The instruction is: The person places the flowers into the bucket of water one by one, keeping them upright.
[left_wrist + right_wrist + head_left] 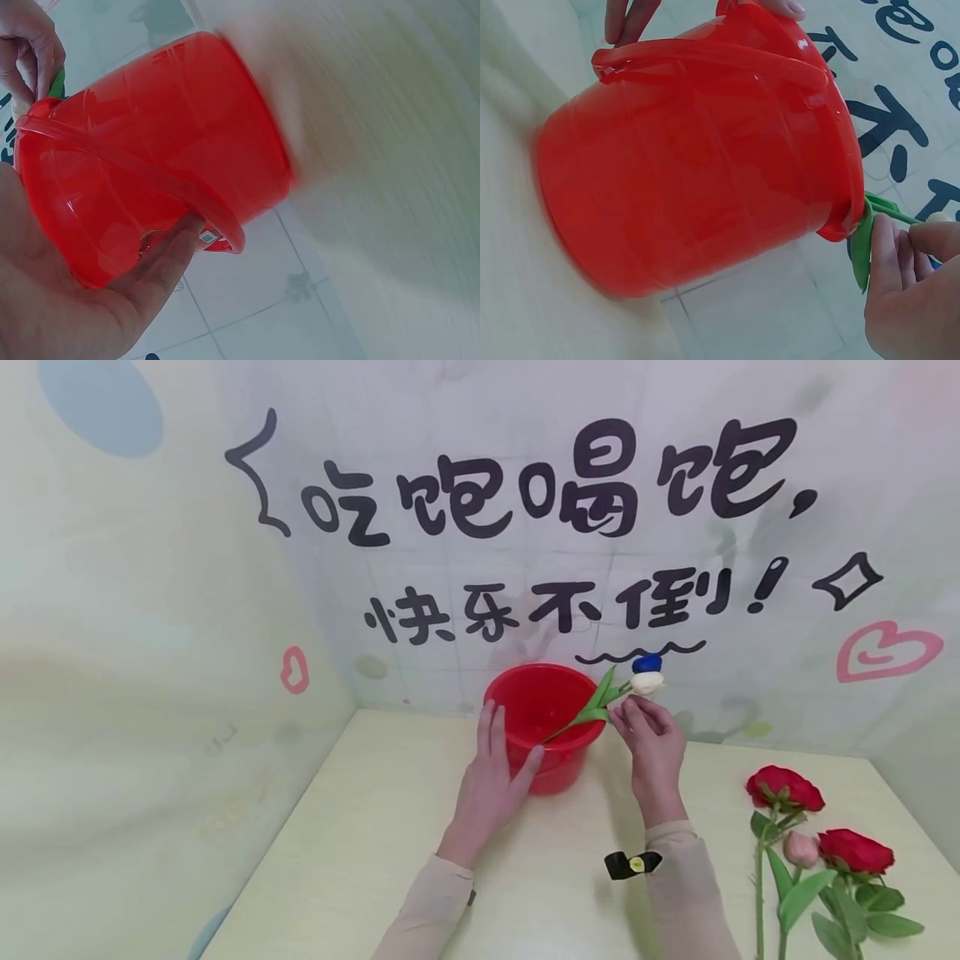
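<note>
A red bucket stands on the table near the wall, its handle lowered against the side. My left hand rests on the bucket's left side, fingers extended along the wall and thumb at the near rim. Beyond the right rim, my right hand pinches artificial tulips just below their heads. One head is white, the other blue. Their green leaves cross the rim, and a stem slants down into the bucket. In the right wrist view, fingers cover most of the heads.
Two red roses and a pink bud with long leafy stems lie at the table's right. A printed wall sheet rises behind the bucket. A black strap shows at the right wrist.
</note>
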Motion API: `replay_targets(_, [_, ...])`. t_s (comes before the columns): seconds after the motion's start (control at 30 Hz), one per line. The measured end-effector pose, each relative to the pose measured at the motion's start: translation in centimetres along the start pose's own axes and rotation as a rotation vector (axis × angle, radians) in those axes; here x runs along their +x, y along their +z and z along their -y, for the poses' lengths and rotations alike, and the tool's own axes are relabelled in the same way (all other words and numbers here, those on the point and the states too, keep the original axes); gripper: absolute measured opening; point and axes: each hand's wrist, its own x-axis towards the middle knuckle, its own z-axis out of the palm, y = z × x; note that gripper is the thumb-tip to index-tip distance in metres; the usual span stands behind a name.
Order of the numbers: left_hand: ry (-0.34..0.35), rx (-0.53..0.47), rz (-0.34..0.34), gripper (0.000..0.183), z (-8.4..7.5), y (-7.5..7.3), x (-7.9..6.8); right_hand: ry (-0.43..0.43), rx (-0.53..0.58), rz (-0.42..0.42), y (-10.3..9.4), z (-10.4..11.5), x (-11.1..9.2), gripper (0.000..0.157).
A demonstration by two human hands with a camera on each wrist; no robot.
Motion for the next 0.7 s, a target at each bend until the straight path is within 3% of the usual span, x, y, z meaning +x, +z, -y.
replay_targets(0.23, [-0.004, -0.012, 0.007, 0.101, -0.1, -0.1, 0.1, 0.029, -0.024, 0.026, -0.5, 0.9, -0.3, 0.034])
replay_targets(0.43, [0.006, -0.016, -0.004, 0.102, -0.2, -0.2, 0.1, 0.039, -0.007, 0.063, -0.9, 1.3, -0.5, 0.026])
replay_targets(0.7, [0.012, -0.019, -0.007, 0.101, 0.1, 0.1, 0.2, 0.054, -0.070, 0.066, -2.1, 2.0, -0.8, 0.024])
